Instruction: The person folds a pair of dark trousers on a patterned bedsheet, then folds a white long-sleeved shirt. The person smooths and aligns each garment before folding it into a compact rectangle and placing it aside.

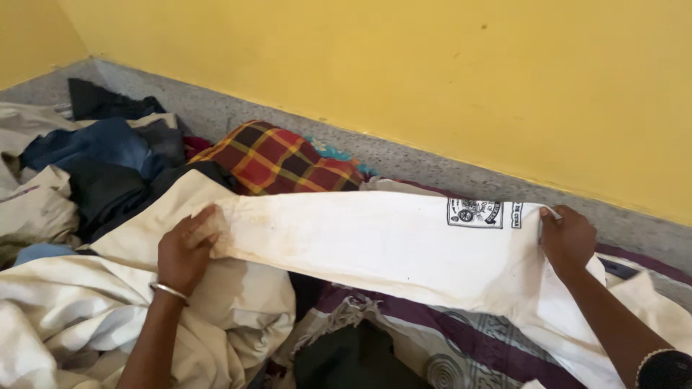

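Observation:
A long white cloth (382, 245) with a black printed stamp near one end is stretched out flat between my two hands. My left hand (186, 248), with a metal bangle at the wrist, grips its left end, which is stained yellowish. My right hand (567, 238) pinches the right end beside the stamp. The cloth hangs over a purple and white patterned sheet (440, 346).
A heap of clothes lies at the left: cream cloth (72, 317), blue and dark garments (101, 155), a red and yellow checked cloth (277, 160). A grey floor strip (432, 166) runs below the yellow wall (404, 65) behind.

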